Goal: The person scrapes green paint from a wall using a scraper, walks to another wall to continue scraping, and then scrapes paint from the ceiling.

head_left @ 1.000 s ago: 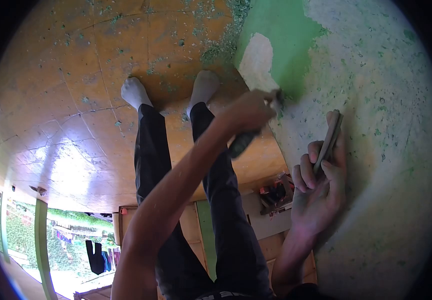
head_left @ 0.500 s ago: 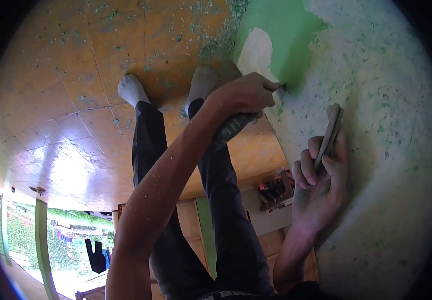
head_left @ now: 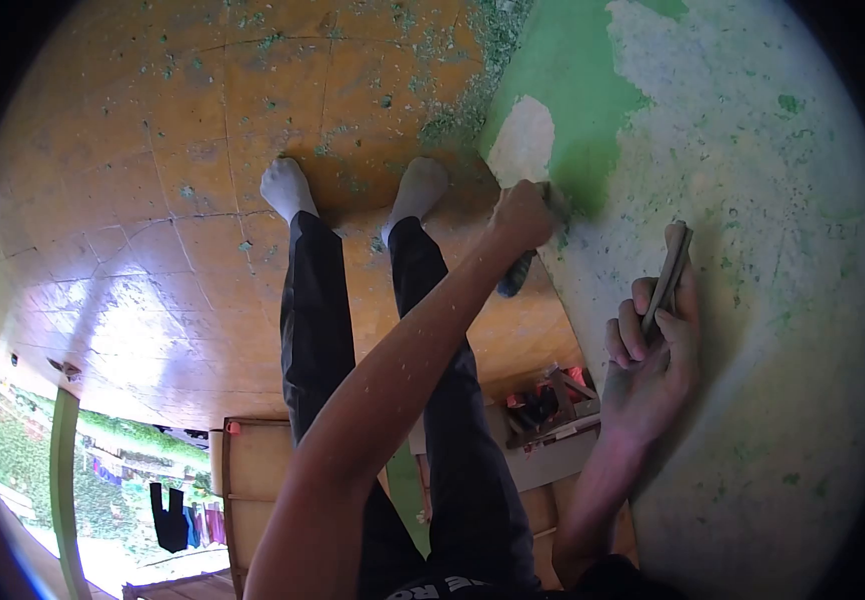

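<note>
My left hand is closed in a fist against the wall, beside the edge of the green paint. From under it sticks out the end of a dark rounded tool, perhaps its handle; the hand hides the working end. My right hand has its palm turned up near the wall, fingers curled round a slim grey bar with the index finger stretched along it. The wall is mostly bare and pale with green specks, while a green paint patch remains by the floor.
Green paint flakes lie scattered over the orange floor, thickest along the wall's foot. My socked feet stand on it. Behind me are a wooden shelf with items, a green post and hanging clothes outside.
My left hand has moved right and slightly down, with its fingers now in a tighter fist and the dark tool less visible. My right hand keeps its hold; the view has shifted slightly.
</note>
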Tool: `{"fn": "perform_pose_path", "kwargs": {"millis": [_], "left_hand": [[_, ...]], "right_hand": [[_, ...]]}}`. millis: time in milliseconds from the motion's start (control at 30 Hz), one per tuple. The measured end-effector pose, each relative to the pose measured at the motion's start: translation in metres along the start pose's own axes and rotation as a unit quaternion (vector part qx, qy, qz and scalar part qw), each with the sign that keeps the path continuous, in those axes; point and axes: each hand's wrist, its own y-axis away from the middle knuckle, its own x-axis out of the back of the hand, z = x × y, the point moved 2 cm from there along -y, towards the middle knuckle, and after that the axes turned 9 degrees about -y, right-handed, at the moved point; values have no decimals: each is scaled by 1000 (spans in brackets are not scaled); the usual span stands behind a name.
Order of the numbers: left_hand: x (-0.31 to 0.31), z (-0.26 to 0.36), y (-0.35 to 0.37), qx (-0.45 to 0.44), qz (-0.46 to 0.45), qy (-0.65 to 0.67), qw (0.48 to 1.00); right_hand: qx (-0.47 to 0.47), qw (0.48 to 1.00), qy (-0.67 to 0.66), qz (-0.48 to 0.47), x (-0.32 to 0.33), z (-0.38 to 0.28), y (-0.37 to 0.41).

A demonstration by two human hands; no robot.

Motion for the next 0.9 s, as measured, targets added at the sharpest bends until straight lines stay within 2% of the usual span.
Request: {"fn": "perform_pose_path", "kwargs": {"millis": [33,67,133,167,233,367,433,467,533,733,833,900], "left_hand": [[-2,-3,-5,34,12,3,999],[-4,-8,-8,31,12,5,999],[2,-9,8,23,-59,84,995],[3,-7,16,26,-62,83,994],[0,-1,29,-12,-88,203,975],[2,16,51,-40,-106,177,978],[16,35,69,22,-178,175,968],[13,34,64,21,-185,172,967],[12,28,49,21,-144,115,983],[20,29,41,10,-166,101,981],[25,16,18,52,-161,103,980],[26,15,19,38,-167,96,981]], "right_hand": [[3,1000,6,1,-1,-3,0],[6,1000,8,1,-1,-5,-1],[34,999,16,5,3,-8,1],[31,999,16,8,3,-7,1],[8,999,24,-21,2,-3,1],[8,999,9,-34,14,-2,-3],[11,999,5,-40,15,-1,-3],[13,999,4,-34,13,0,-4],[12,999,29,-13,9,0,-4],[15,1000,2,-7,9,-3,-3],[11,1000,8,-15,10,0,-5],[7,1000,-2,-28,10,-2,-5]]}}
